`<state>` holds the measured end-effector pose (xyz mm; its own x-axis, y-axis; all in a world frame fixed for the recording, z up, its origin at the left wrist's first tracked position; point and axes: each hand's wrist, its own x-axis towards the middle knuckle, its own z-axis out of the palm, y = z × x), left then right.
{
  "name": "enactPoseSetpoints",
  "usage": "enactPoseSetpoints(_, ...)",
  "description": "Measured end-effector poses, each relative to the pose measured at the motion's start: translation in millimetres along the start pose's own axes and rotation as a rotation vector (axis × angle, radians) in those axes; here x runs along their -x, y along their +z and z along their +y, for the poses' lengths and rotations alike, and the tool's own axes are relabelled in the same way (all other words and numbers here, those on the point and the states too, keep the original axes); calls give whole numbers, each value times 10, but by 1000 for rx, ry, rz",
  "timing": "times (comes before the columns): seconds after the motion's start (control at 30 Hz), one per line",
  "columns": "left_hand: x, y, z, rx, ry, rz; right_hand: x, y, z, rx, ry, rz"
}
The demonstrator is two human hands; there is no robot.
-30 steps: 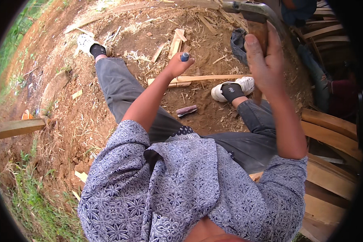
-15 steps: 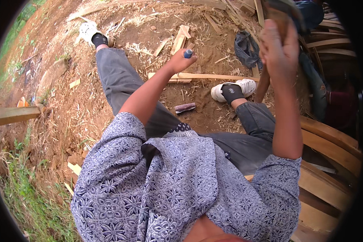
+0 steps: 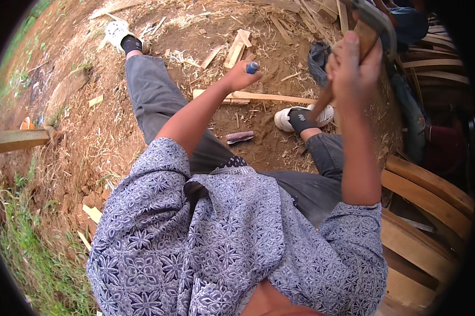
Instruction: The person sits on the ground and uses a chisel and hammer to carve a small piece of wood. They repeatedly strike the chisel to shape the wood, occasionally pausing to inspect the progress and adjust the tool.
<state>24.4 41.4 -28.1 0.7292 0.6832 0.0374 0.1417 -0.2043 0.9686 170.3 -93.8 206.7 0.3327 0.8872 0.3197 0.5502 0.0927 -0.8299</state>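
Left hand [image 3: 241,78]: closed around a blue-ended tool [image 3: 252,67]. Right hand [image 3: 354,71]: closed around a hammer [image 3: 367,39], metal head [image 3: 377,19] above that hand. The hands are apart; a wood strip [image 3: 279,97] lies near the left.

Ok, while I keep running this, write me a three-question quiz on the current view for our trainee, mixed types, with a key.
1. True or false: the left-hand grip is closed around a blue-ended object.

2. Multiple choice: where is the wooden-handled tool with the metal head?
A) In the right-hand grip
B) In the left-hand grip
C) In neither

3. Short answer: which white shoe is nearer the dark crumpled bag, left or right?

Key:
1. True.
2. A.
3. The right shoe.
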Motion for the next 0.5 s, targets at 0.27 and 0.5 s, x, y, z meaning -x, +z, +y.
enactPoseSetpoints(0.27,69,-18,10,-39,0,8,-103,54,-149,305,112,-279)
enactPoseSetpoints(0.5,-76,131,-12,35,0,-53,267,332,900,376,-29,-152)
